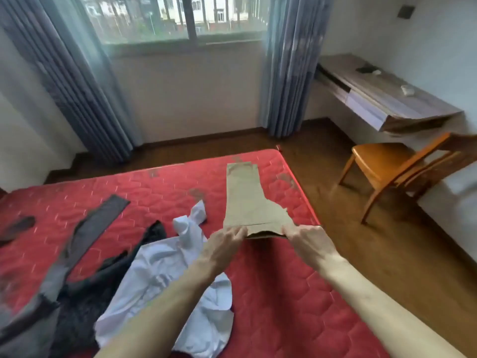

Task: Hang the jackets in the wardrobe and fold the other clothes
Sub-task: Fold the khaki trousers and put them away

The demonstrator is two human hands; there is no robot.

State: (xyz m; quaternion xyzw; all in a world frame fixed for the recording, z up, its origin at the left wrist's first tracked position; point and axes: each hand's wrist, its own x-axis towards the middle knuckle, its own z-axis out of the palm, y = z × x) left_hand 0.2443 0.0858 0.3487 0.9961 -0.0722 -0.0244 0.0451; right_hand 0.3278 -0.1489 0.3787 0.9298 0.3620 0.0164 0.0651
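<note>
- Khaki trousers [244,200] lie lengthwise on the red mattress [271,293], legs stacked, probably for folding.
- Left hand [223,245] and right hand [308,241] each pinch a near corner, likely to keep the edge taut and square.
- White shirt [165,275] and dark garments [77,254] lie crumpled to the left, unfolded.

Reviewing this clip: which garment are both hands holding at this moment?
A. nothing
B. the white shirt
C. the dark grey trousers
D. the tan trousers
D: the left hand and right hand both pinch the near end of the tan trousers on the red mattress.
</note>
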